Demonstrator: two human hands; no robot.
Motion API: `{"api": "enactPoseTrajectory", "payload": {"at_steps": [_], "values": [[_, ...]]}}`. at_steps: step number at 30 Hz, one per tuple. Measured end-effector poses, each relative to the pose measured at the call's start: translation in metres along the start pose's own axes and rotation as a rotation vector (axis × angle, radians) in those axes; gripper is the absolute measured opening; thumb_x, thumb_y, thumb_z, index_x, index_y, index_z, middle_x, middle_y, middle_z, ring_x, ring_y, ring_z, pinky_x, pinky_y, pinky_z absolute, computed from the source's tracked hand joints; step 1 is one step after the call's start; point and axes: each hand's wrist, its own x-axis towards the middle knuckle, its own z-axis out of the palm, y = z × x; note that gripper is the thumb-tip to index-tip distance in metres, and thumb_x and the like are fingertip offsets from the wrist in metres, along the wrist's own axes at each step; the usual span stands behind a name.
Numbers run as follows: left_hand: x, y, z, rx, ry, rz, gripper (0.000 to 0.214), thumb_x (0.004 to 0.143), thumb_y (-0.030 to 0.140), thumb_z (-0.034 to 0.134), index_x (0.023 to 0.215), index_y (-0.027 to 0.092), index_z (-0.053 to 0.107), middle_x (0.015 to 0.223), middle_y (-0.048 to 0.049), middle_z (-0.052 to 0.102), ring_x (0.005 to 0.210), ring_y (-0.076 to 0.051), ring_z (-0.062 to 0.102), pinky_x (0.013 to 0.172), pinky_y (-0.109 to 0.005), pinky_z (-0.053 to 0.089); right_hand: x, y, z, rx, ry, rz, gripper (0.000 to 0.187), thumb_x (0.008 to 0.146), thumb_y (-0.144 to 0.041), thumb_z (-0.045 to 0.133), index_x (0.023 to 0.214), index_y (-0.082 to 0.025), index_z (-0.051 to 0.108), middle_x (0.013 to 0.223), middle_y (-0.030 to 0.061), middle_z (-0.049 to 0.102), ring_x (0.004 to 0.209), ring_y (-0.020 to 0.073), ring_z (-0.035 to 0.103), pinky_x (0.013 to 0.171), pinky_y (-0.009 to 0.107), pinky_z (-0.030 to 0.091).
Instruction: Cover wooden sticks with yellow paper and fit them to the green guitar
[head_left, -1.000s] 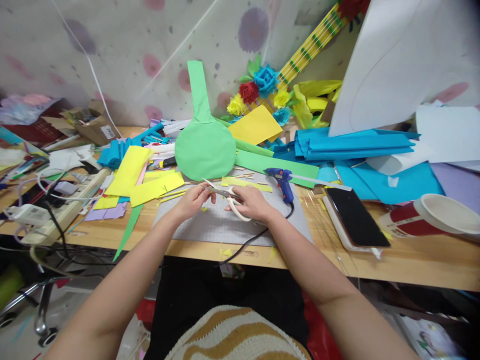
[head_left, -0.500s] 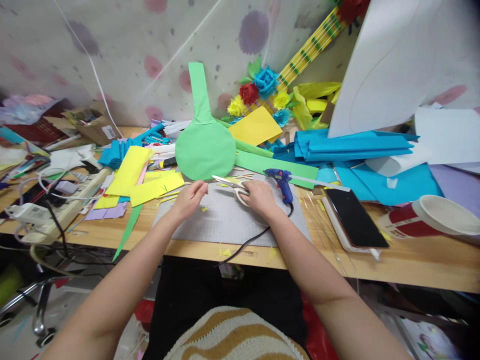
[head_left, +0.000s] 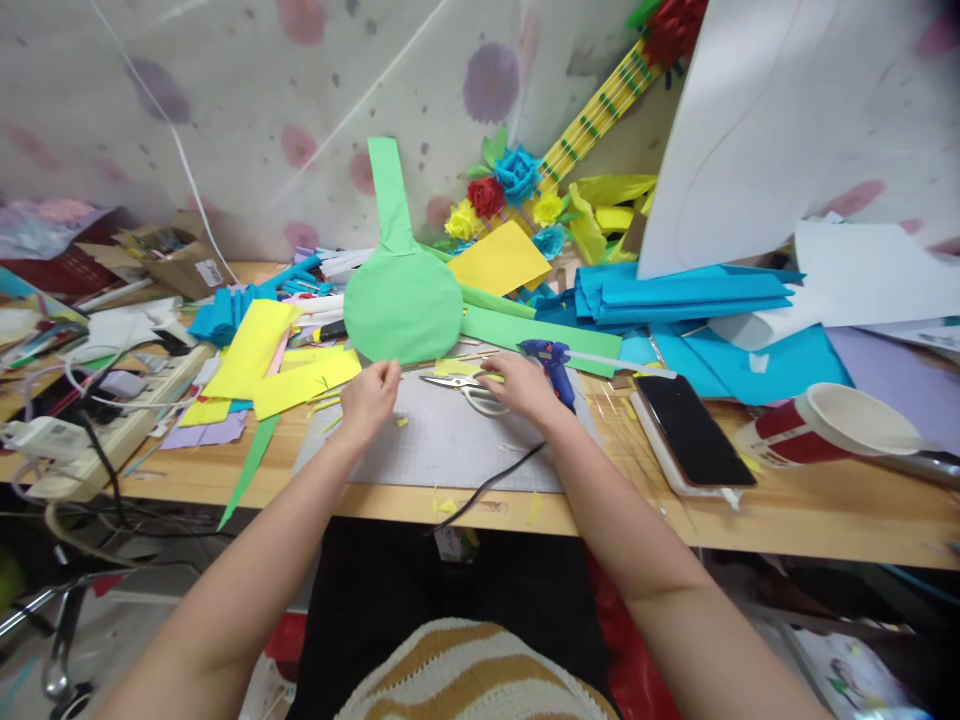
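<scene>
Scissors (head_left: 453, 381) over the far part of the grey mat (head_left: 442, 445), tips toward the left hand (head_left: 370, 402), gap between. Left: fingers curled together, contents hidden. Right hand (head_left: 523, 386): fingers at the handles; cannot tell if clamped. Glue gun (head_left: 553, 368) just beside it narrows room rightward. Black cable (head_left: 491, 482) crosses mat's near edge.

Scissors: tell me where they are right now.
In the head view, the scissors are near the middle, over the gray mat, with their handles at the right hand. They are left of the blue glue gun.
</scene>
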Motion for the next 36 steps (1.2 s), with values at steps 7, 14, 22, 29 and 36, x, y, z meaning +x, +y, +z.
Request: {"api": "enactPoseTrajectory", "payload": {"at_steps": [7,14,22,29,36], "values": [[0.026,0.003,-0.005,-0.695,-0.050,-0.158,0.025,0.071,0.036,0.056,0.059,0.016,0.047,0.046,0.0060,0.033,0.042,-0.007,0.030,0.044,-0.021,0.020,-0.016,0.005,-0.025,0.011,-0.049,-0.028,0.052,0.088,-0.045,0.027,0.064,-0.019,0.065,0.075,0.0034,0.066,0.078,0.0145,0.058,0.061,0.024,0.034],[0.026,0.022,0.000,-1.258,-0.121,-0.361,0.022,0.070,0.031,0.060,0.065,0.016,0.046,0.039,0.0117,0.018,0.032,-0.003,0.012,0.035,-0.018,0.008,-0.043,0.023,-0.020,-0.089,0.123,-0.146,0.051,0.087,-0.040,0.033,0.049,-0.016,0.055,0.053,0.0032,0.057,0.054,0.0099,0.050,0.051,0.024,0.026],[0.041,0.034,-0.004,-1.404,-0.079,-0.292,0.031,0.083,0.030,0.045,0.057,0.015,0.040,0.037,0.0098,0.016,0.031,-0.003,0.014,0.034,-0.016,0.012,-0.056,0.042,-0.024,-0.054,0.226,0.128,0.042,0.079,-0.033,0.038,0.041,-0.016,0.037,0.046,0.0010,0.046,0.047,0.0083,0.036,0.049,0.024,0.021],[0.039,0.038,0.019,-1.461,-0.143,-0.184,0.015,0.081,0.017,0.046,0.066,0.015,0.044,0.043,0.0087,0.025,0.036,-0.004,0.025,0.038,-0.015,0.021,-0.053,0.053,-0.026,-0.087,0.132,0.536,0.045,0.073,-0.056,0.042,0.047,-0.018,0.041,0.047,0.0005,0.045,0.050,0.0120,0.037,0.049,0.025,0.021],[0.027,0.025,0.035,-1.304,-0.112,-0.080,0.008,0.076,0.016,0.047,0.082,0.017,0.052,0.065,0.0020,0.053,0.057,-0.006,0.050,0.056,-0.018,0.040,-0.039,0.070,-0.008,-0.024,0.369,0.470,0.040,0.067,-0.056,0.050,0.075,-0.017,0.055,0.079,0.0078,0.058,0.079,0.0209,0.050,0.070,0.030,0.036]]}}
